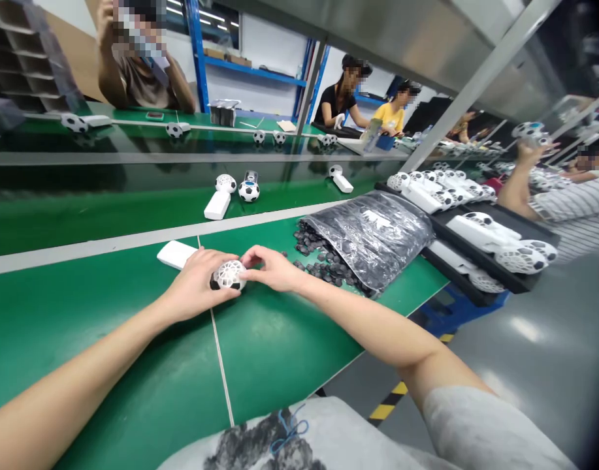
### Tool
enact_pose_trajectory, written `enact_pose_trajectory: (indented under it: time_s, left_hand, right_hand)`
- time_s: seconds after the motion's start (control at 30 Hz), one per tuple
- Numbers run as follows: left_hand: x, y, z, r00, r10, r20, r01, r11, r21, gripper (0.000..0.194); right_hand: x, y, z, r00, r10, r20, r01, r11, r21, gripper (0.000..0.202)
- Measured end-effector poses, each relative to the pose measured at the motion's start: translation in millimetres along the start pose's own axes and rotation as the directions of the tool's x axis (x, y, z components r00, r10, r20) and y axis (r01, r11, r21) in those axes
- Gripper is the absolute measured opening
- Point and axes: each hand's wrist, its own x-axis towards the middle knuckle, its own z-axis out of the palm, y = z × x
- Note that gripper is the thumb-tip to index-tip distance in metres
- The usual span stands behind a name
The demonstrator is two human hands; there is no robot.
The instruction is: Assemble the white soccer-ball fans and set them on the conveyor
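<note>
Left hand (197, 279) is gripping a latticed soccer-ball shell (229, 275); right hand (272, 268) is touching its edge, whether pinching unclear. Looking light, stiff; sides suiting grip.

The black-patched white lattice ball (229, 275) is handheld.

Ball (230, 274): left side hidden in the left hand (198, 281); right side partly behind the right hand (272, 267); anything between those right fingertips too small to tell
White handle (176, 254): near end covered by the left hand, close to the table's far edge
Black pieces (328, 273): too small to count; some hidden under the bag (382, 228)
Lower tray (483, 300): past the table's right edge; mostly hidden beneath the upper tray (517, 279)
Table (270, 365): left end cut off
</note>
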Motion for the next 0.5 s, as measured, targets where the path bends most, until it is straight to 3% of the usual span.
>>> enact_pose_trajectory:
  time_s: [0.13, 0.2, 0.3, 0.4, 0.5]
  left_hand:
    - [-9.4, 9.4, 5.1, 0.995, -0.092, 0.045, 0.088, 0.993, 0.075, 0.066]
    - [-12.0, 17.6, 9.0, 0.988, -0.155, 0.006, 0.154, 0.982, 0.111, 0.073]
    - [-12.2, 24.2, 10.2, 0.988, -0.155, -0.008, 0.155, 0.983, 0.097, 0.061]
    - [-11.5, 21.6, 6.6, 0.99, -0.097, 0.101, 0.096, 0.995, 0.012, 0.05]
    - [-12.2, 19.3, 6.2, 0.983, -0.122, 0.138, 0.137, 0.985, -0.103, 0.051]
  right_hand:
    - [-11.7, 2.1, -35.8, 0.992, 0.047, -0.116, -0.084, 0.935, -0.345, 0.003]
    - [-18.3, 4.9, -46.4, 0.995, 0.053, -0.089, -0.086, 0.899, -0.428, 0.005]
    - [-23.4, 10.3, -48.7, 0.995, 0.099, -0.013, -0.091, 0.838, -0.538, 0.011]
    - [-22.9, 15.1, -46.5, 0.983, 0.182, -0.028, -0.164, 0.794, -0.586, 0.013]
    - [-20.4, 16.7, -50.3, 0.974, 0.227, -0.024, -0.2, 0.8, -0.566, 0.009]
